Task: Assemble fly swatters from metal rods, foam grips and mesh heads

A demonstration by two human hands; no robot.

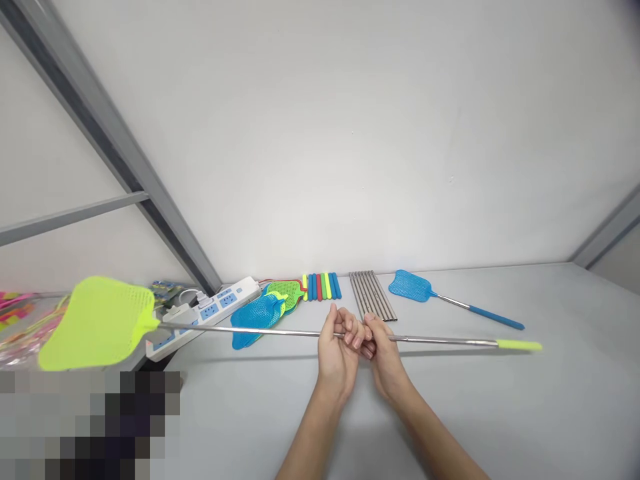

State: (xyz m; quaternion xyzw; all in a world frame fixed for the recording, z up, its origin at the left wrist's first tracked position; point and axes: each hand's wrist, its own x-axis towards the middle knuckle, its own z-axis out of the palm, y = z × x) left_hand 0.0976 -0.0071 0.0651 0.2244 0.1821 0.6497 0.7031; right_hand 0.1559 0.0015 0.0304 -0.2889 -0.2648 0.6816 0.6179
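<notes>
A yellow fly swatter [103, 325] with a long, extended metal rod is held level above the table. Its flat head points left and its yellow handle [520, 345] points right. Both hands grip the rod near its middle, close together. My left hand [341, 350] has its palm turned up and its fingers curled round the rod. Just to its right, my right hand [384, 357] is closed on the same rod, thumb on top. Behind the hands lie a row of bare metal rods [373, 295] and several coloured handle grips [321, 287].
A blue fly swatter [413, 287] lies at the back right. Loose swatter heads, with a blue one [257, 320] on top, are stacked left of the grips. A white power strip [245, 291] with a plug lies farther left. Plastic-wrapped colourful items [27, 333] sit beyond the left edge.
</notes>
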